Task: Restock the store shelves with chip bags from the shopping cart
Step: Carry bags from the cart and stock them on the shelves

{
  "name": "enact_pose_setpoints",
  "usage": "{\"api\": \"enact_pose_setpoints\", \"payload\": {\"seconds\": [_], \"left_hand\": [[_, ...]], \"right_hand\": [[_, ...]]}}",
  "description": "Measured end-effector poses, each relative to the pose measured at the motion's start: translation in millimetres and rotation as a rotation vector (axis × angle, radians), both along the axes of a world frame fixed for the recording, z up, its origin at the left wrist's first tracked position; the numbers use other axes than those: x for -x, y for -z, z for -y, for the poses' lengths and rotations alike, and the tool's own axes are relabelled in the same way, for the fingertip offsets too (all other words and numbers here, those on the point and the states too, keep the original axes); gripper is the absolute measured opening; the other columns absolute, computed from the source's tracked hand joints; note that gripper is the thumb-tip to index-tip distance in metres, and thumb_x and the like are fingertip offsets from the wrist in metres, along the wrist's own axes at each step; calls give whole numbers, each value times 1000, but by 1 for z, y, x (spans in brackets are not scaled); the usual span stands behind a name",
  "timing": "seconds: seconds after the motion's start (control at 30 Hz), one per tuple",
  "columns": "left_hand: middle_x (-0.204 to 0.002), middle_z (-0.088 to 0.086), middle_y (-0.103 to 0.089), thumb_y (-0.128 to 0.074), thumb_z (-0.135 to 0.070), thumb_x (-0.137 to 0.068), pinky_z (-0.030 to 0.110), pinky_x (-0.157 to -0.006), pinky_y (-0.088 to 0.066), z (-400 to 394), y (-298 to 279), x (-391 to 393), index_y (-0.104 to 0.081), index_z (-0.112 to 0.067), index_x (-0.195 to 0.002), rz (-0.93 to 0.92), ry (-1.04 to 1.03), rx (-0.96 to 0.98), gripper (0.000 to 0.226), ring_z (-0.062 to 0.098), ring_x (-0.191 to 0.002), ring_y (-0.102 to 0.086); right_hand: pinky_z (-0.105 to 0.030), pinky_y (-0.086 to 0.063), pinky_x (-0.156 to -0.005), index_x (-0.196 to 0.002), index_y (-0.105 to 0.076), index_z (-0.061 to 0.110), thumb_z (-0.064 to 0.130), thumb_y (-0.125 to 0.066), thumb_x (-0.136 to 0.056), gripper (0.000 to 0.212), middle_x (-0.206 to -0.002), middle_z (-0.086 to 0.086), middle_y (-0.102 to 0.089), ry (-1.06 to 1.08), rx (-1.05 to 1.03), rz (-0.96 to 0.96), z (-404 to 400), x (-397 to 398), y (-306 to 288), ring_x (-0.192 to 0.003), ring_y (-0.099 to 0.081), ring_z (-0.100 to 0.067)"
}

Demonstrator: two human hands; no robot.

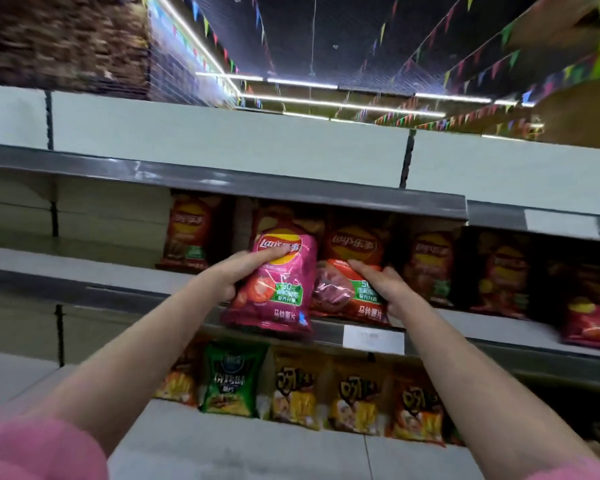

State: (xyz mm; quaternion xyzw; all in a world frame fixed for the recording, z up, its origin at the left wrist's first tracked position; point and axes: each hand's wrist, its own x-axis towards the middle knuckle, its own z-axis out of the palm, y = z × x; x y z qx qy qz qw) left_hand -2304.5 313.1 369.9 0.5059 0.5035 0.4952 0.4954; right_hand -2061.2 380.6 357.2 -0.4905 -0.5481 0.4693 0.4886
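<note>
My left hand [238, 273] grips a pink Lay's chip bag [276, 289] by its left edge and holds it upright at the front lip of the middle shelf [84, 271]. My right hand [383, 287] grips the right side of a red-orange Lay's bag [343, 292] that stands on that shelf just right of the pink one. More red Lay's bags [430, 268] stand in a row behind and to the right. One red bag [189, 232] stands alone further left. The shopping cart is out of view.
The top shelf [222, 181] above holds nothing visible. The lower shelf carries a green chip bag [231, 379] and several yellow-orange snack bags [357, 396]. A white price label [373, 337] sits on the middle shelf's edge. The left part of the middle shelf is bare.
</note>
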Motion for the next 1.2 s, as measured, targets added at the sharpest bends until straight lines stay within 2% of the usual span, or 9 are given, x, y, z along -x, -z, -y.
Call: {"api": "enact_pose_setpoints", "payload": {"seconds": [0.13, 0.2, 0.27, 0.33, 0.43, 0.57, 0.7, 0.9, 1.2], "left_hand": [[-95, 13, -74, -79, -46, -54, 41, -81, -57, 0, 2, -25, -59, -9, -116, -57, 39, 33, 75, 27, -84, -71], [-96, 12, -74, -79, -46, -55, 42, -82, -57, 3, 1, -39, -58, -11, -116, -76, 54, 38, 74, 27, -87, -71], [-98, 12, -74, -81, -47, -53, 45, -86, -55, 6, -2, -53, -57, -11, -118, -87, 47, 31, 78, 29, -91, -71], [-99, 12, -74, -83, -48, -49, 47, -86, -55, 8, -3, -67, -56, -11, -120, -92, 28, 27, 85, 29, -91, -71], [-97, 11, -74, -82, -48, -51, 43, -81, -57, 12, -7, -87, -57, -11, -120, -141, -7, -11, 82, 28, -87, -72], [-95, 10, -74, -82, -49, -52, 41, -78, -58, 15, -17, -109, -57, -11, -118, -185, -61, -37, 80, 28, -84, -72], [-99, 10, -73, -80, -49, -59, 42, -82, -57, 18, -15, -152, -55, -12, -120, -177, -41, -17, 76, 27, -88, -71], [-107, 11, -70, -86, -57, -41, 42, -77, -59, 9, -5, -226, -46, -14, -129, -147, -15, 20, 106, 27, -89, -71], [-113, 8, -64, -64, -62, -77, 41, -99, -47, -4, 2, -283, -49, -11, -115, -97, -104, -96, 65, 25, -107, -62]], "right_hand": [[-28, -46, -60, -132, -38, 11, 48, -62, -86, 63, -106, -10, -61, -34, 20, 88, 1, -10, 0, -88, -61, -21], [-29, -47, -69, -142, -31, 9, 49, -58, -89, 71, -133, -14, -50, -4, -32, 65, 1, -20, 0, -110, -55, -26], [-38, -48, -91, -145, -29, 9, 56, -58, -86, 81, -144, -13, -42, 56, -115, 71, 7, -34, 2, -125, -47, -29], [-42, -44, -101, -140, -39, 9, 59, -58, -84, 77, -142, -11, -46, 82, -168, 81, 14, -55, 5, -125, -48, -28], [-28, -48, -74, -109, -62, 11, 48, -55, -91, 42, -114, -14, -64, 17, -195, 68, 22, -88, 5, -93, -60, -19], [-25, -49, -64, -109, -63, 3, 47, -54, -92, 47, -83, -11, -68, -180, -148, 88, 36, -119, 5, -72, -62, -17], [-32, -56, -76, -110, -62, 8, 53, -52, -88, 51, -90, -11, -72, -300, -129, 115, 50, -133, 4, -81, -70, -22], [-33, -57, -79, -127, -44, 17, 61, -64, -68, 76, -116, -6, -64, -352, -61, 135, 60, -164, 6, -102, -65, -21], [-40, -57, -80, -127, -40, 14, 35, -77, -77, 65, -113, -7, -62, -146, -66, 47, 29, -208, -2, -95, -66, -22]]}}
